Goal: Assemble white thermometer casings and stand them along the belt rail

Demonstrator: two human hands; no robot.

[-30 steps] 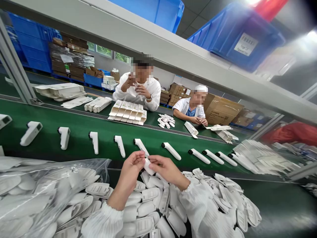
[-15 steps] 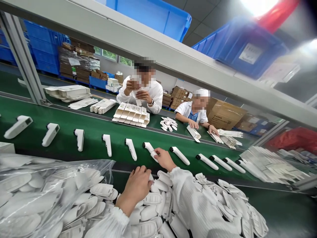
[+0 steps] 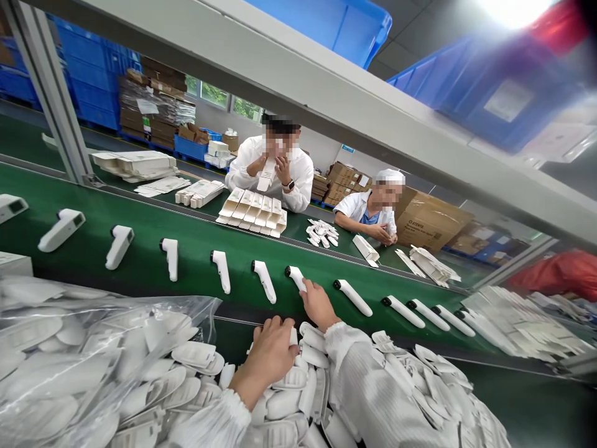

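On the green belt, a white forehead thermometer [image 3: 294, 277] with a black tip lies under the fingertips of my right hand [image 3: 319, 305], which closes round its lower end. My left hand [image 3: 268, 353] is curled over a heap of white plastic covers [image 3: 281, 403] at the belt's near side. A white cover [image 3: 293, 336] shows at its fingers, partly hidden. More thermometers lie spaced along the belt to both sides, such as one thermometer [image 3: 263, 281] to the left and another thermometer [image 3: 353, 297] to the right.
A clear plastic bag [image 3: 116, 348] of covers lies at left. Across the belt [image 3: 153, 205], two co-workers handle white boxes behind a row of open boxes [image 3: 252, 213] and a small pile of white parts [image 3: 321, 233]. A shelf beam [image 3: 289, 99] with blue bins crosses overhead. Flat cartons [image 3: 522, 317] lie at right.
The thermometers have moved right along the belt, and my right hand has moved right with the one it touches. My left hand stays over the covers. The right-hand co-worker has raised both hands together.
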